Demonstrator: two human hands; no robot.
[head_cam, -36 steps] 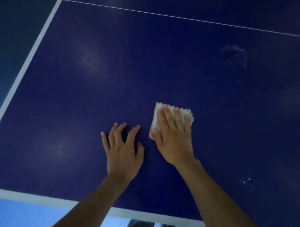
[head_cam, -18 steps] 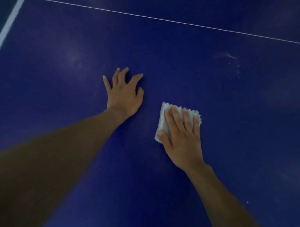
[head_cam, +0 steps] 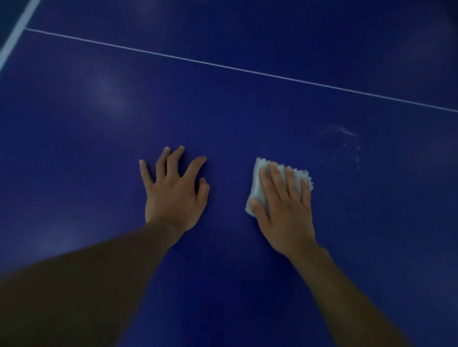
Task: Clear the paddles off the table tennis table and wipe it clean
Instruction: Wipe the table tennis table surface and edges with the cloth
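The dark blue table tennis table (head_cam: 94, 142) fills the view. My right hand (head_cam: 286, 206) lies flat with straight fingers on a folded white cloth (head_cam: 256, 184) and presses it to the tabletop. My left hand (head_cam: 174, 192) rests palm-down on the bare table with fingers spread, about a hand's width left of the cloth. A smear with white specks (head_cam: 345, 146) marks the surface just beyond and right of the cloth. No paddle is in view.
A thin white centre line (head_cam: 226, 66) runs across the table beyond both hands. The white side line and table edge (head_cam: 17, 31) show at the upper left, with dark floor beyond it.
I have leaned further over the table; the near edge has left the view. My left hand moved forward along the table. My right hand slid the cloth toward the smear.
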